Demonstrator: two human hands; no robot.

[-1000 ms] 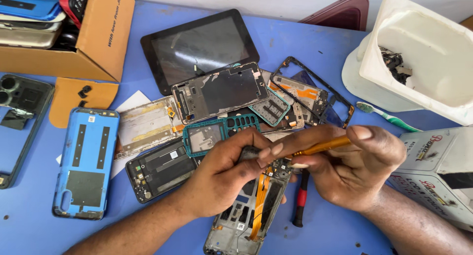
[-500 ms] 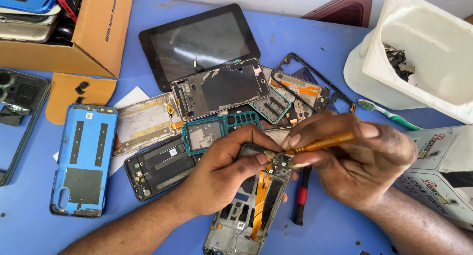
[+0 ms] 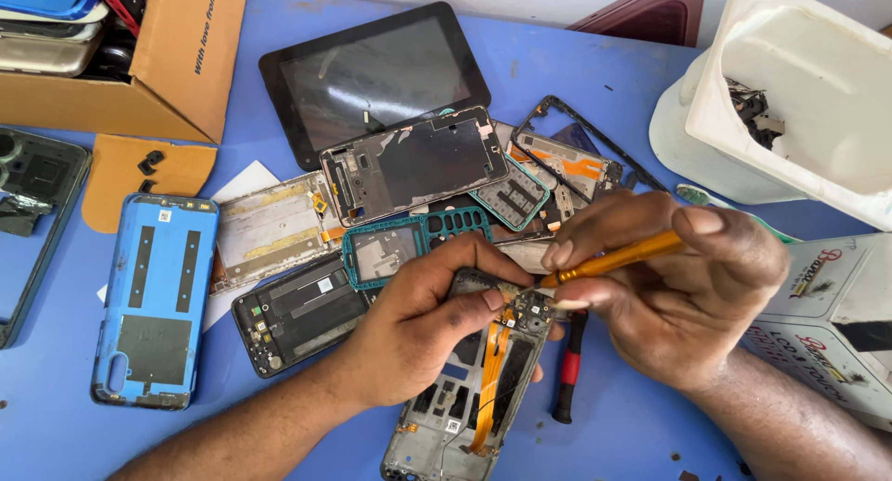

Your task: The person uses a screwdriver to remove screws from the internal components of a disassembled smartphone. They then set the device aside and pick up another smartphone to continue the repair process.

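Two hands work over one phone frame (image 3: 465, 397), which lies low in the middle of the blue desk (image 3: 604, 81). The frame is a long grey metal shell with its inner parts bare and one orange ribbon cable (image 3: 490, 369) running down its length. The left hand (image 3: 423, 328) holds its upper end, fingers closed around the top edge. The right hand (image 3: 683, 290) has its fingers closed on one orange-handled screwdriver (image 3: 613, 258), held like a pen, with the tip at the top corner of the frame. One red and black tool (image 3: 569, 365) lies on the desk just beside the frame, partly under the right hand.

Behind the hands lies a heap of stripped phone frames, too overlapped to count surely, and one dark tablet (image 3: 372, 77). One blue back cover (image 3: 153, 295) lies to the left, one cardboard box (image 3: 139, 63) stands at the top left, and one white tub (image 3: 799, 91) at the top right.
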